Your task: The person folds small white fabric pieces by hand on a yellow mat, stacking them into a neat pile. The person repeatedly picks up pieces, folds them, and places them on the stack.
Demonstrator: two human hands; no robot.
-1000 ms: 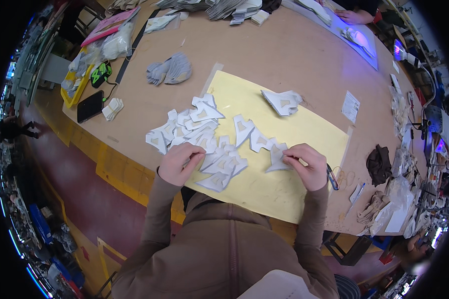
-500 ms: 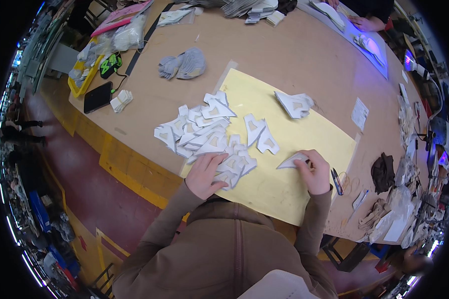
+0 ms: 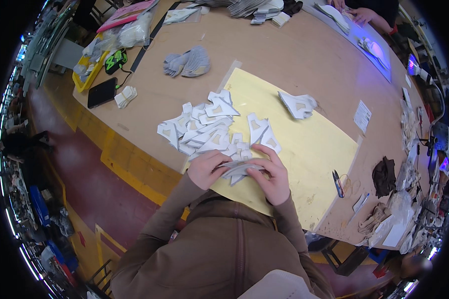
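Observation:
My left hand (image 3: 207, 168) and my right hand (image 3: 271, 174) meet close to my body, fingers closed on a few white-and-grey cut pieces (image 3: 238, 168) held between them. The held pieces bend slightly, and the fingers hide their ends. Just beyond lies a loose pile of similar white pieces (image 3: 204, 124), angular, with cut-out openings. Two pieces (image 3: 257, 127) overlap to the right of the pile. Farther right, a small stack (image 3: 298, 105) of the same shape rests on the yellow sheet (image 3: 314, 149).
A pen-like tool (image 3: 338, 184) lies right of the sheet, near dark cloth (image 3: 383, 175). Grey bundled pieces (image 3: 187, 62), a phone (image 3: 102, 93) and a yellow tray (image 3: 80, 79) are at the left. Across the table, another person's hands (image 3: 361, 15) work by a purple-lit board (image 3: 374, 60).
My right hand has moved left with its piece, from the bare part of the yellow sheet to my left hand. Pieces from the pile's near end are now lifted between both hands.

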